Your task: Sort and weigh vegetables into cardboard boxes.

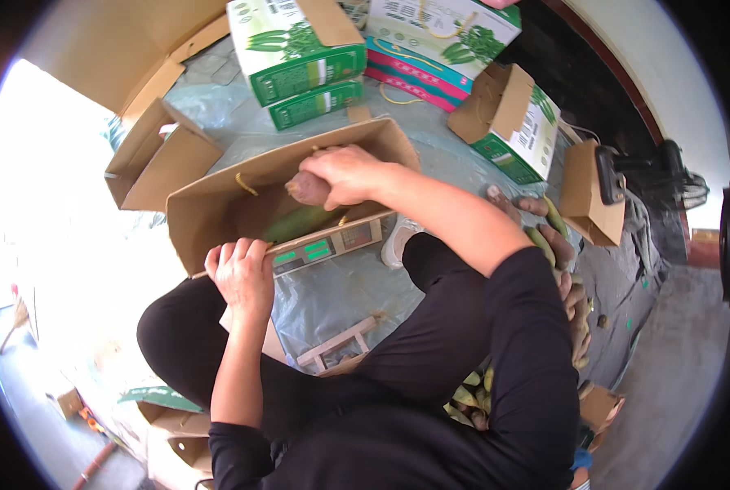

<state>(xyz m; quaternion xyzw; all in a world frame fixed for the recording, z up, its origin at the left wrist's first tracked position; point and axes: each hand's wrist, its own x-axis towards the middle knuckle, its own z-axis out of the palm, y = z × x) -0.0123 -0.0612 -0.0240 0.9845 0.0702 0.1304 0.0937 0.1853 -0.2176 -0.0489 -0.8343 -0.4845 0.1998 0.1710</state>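
Observation:
An open cardboard box (210, 184) stands before me, tilted across the view, with yellow cord loops on its walls. My right hand (344, 173) reaches over it, fingers wrapped round a pinkish-brown radish (308, 189) whose tan end points left. Below that, inside the box, lies a long green radish (300, 222). My left hand (244, 273) grips the box's near rim at its left end, fingers curled over the edge. Against the box's near side sits a digital scale (326, 248) with lit green displays. How far the box rests on it is hidden.
Green-and-white printed cartons (300, 57) are stacked beyond the box, and another open carton (512, 122) stands at the far right. Loose radishes (557, 245) lie in a heap along my right. A small wooden frame (336, 347) lies between my legs on plastic sheeting (324, 302).

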